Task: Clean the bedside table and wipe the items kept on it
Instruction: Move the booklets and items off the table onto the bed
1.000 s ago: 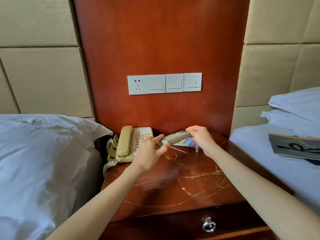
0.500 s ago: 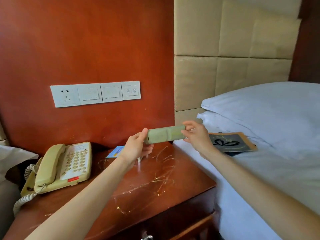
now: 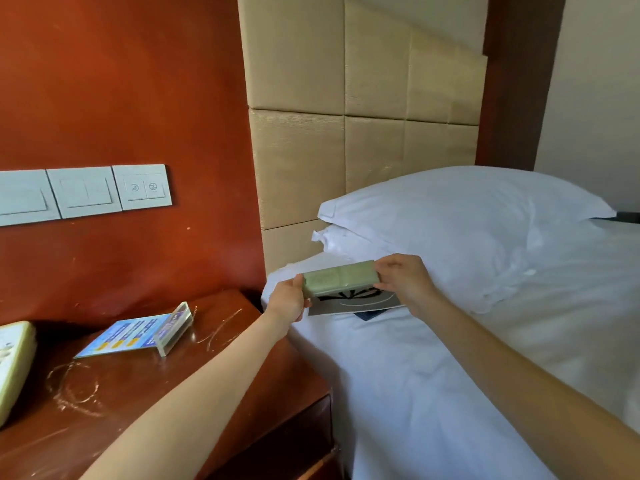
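Note:
Both hands hold a pale green-grey remote control [image 3: 339, 280] level above the white bed, its back side facing me. My left hand [image 3: 289, 301] grips its left end and my right hand [image 3: 403, 282] grips its right end. Under the remote, a dark booklet [image 3: 356, 301] with a white pattern lies on the bed sheet. To the left is the scratched reddish wooden bedside table [image 3: 145, 393]. On it lies a tipped acrylic sign holder [image 3: 138, 332] with a blue card. The beige telephone [image 3: 14, 365] shows at the left edge.
A white pillow [image 3: 467, 220] rests at the head of the bed [image 3: 450, 393] on the right. Wall switches [image 3: 83, 194] sit on the red-brown panel above the table. A padded beige headboard [image 3: 346, 133] stands behind the pillow.
Both hands lifted the remote off the bedside table and carried it right, over the bed and the booklet. My view turned right, so the telephone is nearly out of sight.

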